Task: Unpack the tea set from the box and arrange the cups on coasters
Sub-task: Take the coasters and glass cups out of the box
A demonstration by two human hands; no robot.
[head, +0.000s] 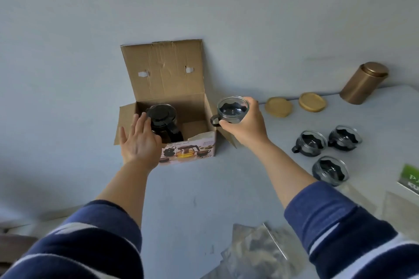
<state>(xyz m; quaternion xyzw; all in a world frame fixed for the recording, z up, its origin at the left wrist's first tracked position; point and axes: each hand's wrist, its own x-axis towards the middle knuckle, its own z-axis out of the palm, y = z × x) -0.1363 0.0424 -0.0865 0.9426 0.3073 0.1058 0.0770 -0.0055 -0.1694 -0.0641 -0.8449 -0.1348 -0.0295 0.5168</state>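
Head view, one item in hand: clear glass cup with black scalloped holder (233, 110), upright, mouth up, black loop handle pointing left toward the box. Right hand (243, 123) grips it around the body, fingers curled, raised just right of the open brown cardboard box (172, 106). Box: lid flap upright against the wall, printed front panel facing the camera. Inside, left half: glass teapot with black lid (163, 121), upright. Left hand (139, 140) flat, fingers spread, holding nothing, over the box's front left corner. Right, on the pale table (192, 188): three matching cups (310, 142), two round wooden coasters (278, 106), a bronze metal canister (364, 82).
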